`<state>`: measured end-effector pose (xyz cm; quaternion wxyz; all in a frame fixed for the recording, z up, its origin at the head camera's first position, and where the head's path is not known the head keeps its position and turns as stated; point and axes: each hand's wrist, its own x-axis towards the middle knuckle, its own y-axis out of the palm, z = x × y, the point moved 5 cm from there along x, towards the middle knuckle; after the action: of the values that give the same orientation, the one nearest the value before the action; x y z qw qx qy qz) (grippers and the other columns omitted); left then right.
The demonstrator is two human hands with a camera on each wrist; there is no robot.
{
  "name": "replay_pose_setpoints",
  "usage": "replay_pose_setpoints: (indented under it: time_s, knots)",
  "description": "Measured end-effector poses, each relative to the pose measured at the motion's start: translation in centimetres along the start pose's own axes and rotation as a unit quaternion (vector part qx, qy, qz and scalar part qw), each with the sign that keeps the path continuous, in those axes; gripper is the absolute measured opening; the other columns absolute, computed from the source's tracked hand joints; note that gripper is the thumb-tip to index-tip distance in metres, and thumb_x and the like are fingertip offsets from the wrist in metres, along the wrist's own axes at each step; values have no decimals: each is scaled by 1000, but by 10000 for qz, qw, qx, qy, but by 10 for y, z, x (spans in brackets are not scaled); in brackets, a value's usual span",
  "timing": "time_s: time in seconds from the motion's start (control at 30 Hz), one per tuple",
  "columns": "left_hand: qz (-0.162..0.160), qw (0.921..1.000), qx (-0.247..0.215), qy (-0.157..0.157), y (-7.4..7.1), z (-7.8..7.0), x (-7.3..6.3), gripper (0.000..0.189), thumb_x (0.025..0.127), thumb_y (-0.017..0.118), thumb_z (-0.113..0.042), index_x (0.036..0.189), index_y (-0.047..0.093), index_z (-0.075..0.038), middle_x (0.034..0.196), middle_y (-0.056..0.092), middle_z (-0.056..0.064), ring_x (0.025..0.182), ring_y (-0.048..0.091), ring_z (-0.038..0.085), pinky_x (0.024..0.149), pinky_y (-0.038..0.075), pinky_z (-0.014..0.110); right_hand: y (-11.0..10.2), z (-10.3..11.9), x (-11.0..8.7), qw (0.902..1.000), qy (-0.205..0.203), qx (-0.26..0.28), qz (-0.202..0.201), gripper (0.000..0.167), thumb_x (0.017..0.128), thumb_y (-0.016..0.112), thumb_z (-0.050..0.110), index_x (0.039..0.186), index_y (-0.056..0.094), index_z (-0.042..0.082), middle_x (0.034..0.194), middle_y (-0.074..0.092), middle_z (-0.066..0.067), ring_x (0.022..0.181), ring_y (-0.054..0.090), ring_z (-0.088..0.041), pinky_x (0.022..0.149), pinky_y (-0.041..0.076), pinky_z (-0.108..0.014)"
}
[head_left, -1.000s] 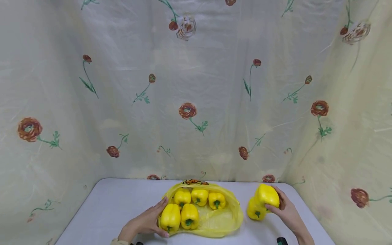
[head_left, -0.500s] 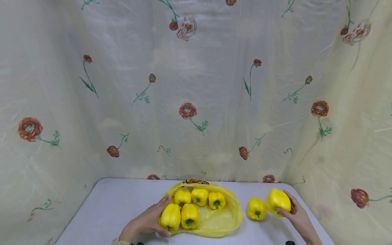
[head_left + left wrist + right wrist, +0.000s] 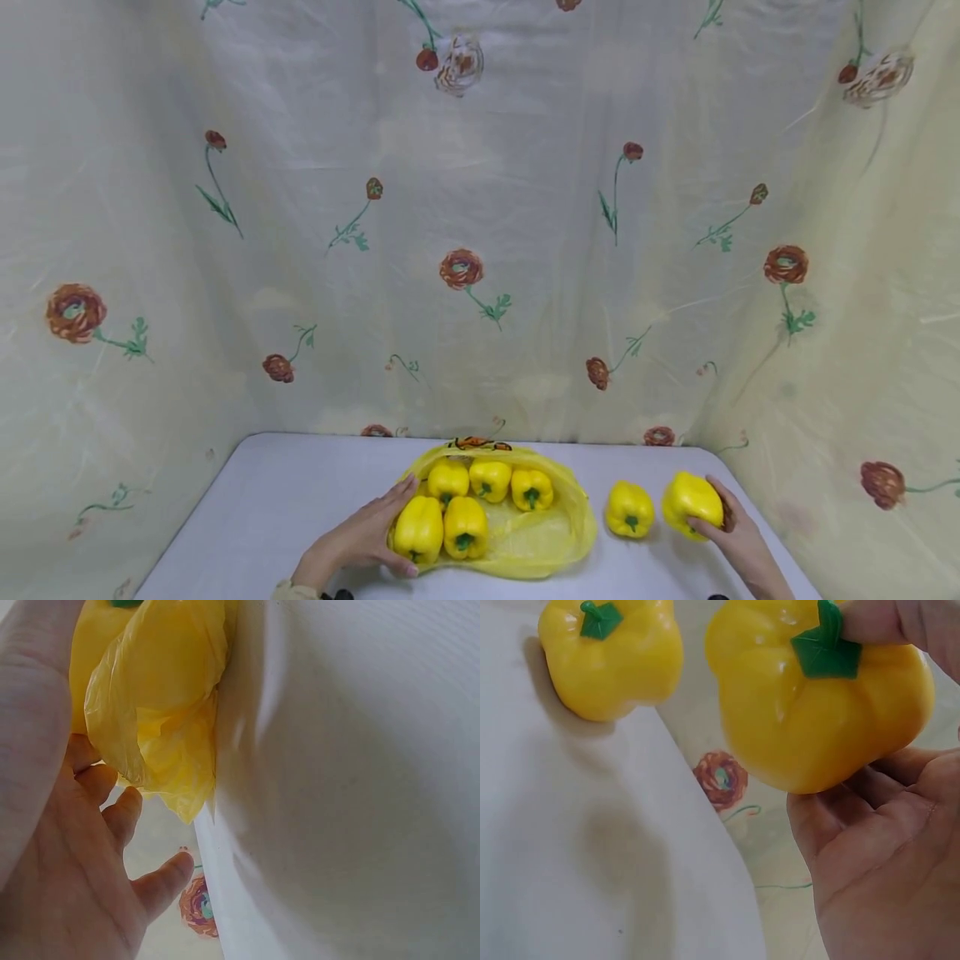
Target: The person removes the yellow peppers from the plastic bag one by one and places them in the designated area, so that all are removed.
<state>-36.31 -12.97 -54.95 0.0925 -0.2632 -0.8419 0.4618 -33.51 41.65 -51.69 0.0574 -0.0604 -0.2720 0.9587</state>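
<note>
Flower-printed sheeting (image 3: 525, 317) hung behind a white table (image 3: 300, 483). On it gaped a thin, crinkled yellow bag (image 3: 543, 546) holding five peppers (image 3: 466, 525); the left hand (image 3: 360, 537) lay loosely spread against its side. The right hand (image 3: 740, 533), thumb opposite fingers, gripped a glossy, lobed pepper (image 3: 690, 502); another pepper (image 3: 630, 507) stood between that and the bag.

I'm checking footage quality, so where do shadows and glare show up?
Head view: a soft shadow on the table below the held pepper; left wrist view: a broad, soft-edged shadow across the table; right wrist view: small bright highlights on the held pepper, soft shadows on the table.
</note>
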Motion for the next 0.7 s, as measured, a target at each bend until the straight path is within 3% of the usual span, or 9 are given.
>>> replay_pose_setpoints:
  time_s: [0.1,0.23,0.3,0.37,0.47,0.53,0.7]
  knots:
    - [33,10000,-41,-35,0,0,0,121,67,78,-61,156,13,-10,163,10,12,147,21,36,113,25,63,1,-7,2,10000,0,44,34,93,92,65,30,155,2,3,158,11,-27,137,27,-36,74,30,2]
    - [32,10000,-53,-49,0,0,1,122,67,78,-62,156,13,-11,163,10,11,147,21,36,113,24,62,4,-16,6,9997,146,40,170,93,92,65,32,154,3,1,157,11,-28,139,26,-39,79,34,-2]
    - [19,10000,-35,-22,0,1,1,122,67,78,-62,156,12,-10,163,10,12,147,21,36,113,25,62,6,-21,8,9995,216,15,227,93,92,64,33,154,3,0,157,11,-29,140,25,-40,92,40,-12]
    - [21,10000,-46,-3,0,1,0,122,67,78,-61,156,12,-10,163,10,12,147,21,36,113,25,62,8,-26,10,9992,293,7,266,94,91,64,36,154,3,0,157,11,-30,140,23,-43,106,41,-30]
    - [9,10000,-38,17,1,1,0,122,67,78,-61,156,12,-10,163,10,12,147,22,36,113,25,62,13,-31,12,9986,407,90,316,95,91,63,39,153,2,0,156,9,-31,141,20,-46,116,25,-55]
    - [7,10000,-42,1,2,2,0,122,67,78,-62,156,12,-10,163,10,11,147,22,36,113,25,62,16,-34,13,9982,467,133,354,96,92,62,40,153,1,-1,155,9,-32,141,18,-48,116,20,-59]
    - [7,10000,-48,-56,2,2,1,122,66,78,-62,156,13,-11,163,11,11,147,22,36,113,25,62,19,-42,16,9978,555,31,355,96,91,61,43,153,2,-1,155,9,-33,140,18,-49,116,21,-59]
